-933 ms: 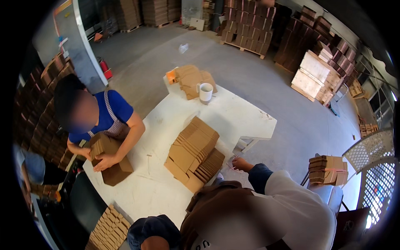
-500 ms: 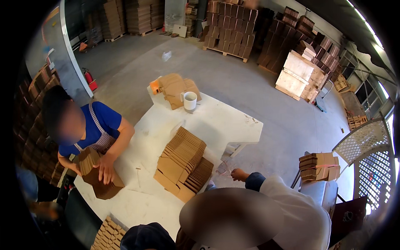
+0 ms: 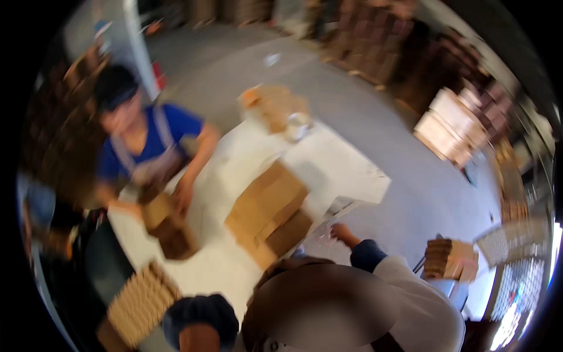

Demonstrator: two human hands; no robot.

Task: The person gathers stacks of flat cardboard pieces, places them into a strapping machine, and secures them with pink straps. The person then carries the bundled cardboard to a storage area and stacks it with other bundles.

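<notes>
My right hand [image 3: 345, 234] is past the right side of the white table [image 3: 352, 161], its fingers curled. Thin clear strands [image 3: 321, 234] lie beside it; whether the fingers hold any is too blurred to see. At the lower edge my left hand [image 3: 199, 338] shows only partly below its dark cuff, fingers hidden. Between my arms and the far end of the table sits a stack of folded brown cardboard pieces [image 3: 267, 202], touched by neither hand. Across on the left, a co-worker in a blue shirt [image 3: 190, 126] handles another cardboard bundle [image 3: 170, 226].
A mug [image 3: 298, 126] and flat cardboard pieces [image 3: 274, 105] lie at the table's far end. More cardboard stands at lower left [image 3: 141, 302], and a bundle [image 3: 450, 259] rests at right. Pallet stacks [image 3: 369, 44] and a pale wooden crate [image 3: 448, 123] stand behind.
The view has swung and blurred, so the table and the co-worker appear farther right. Part of my left hand now shows below its cuff. The co-worker's bundle has turned in their hands.
</notes>
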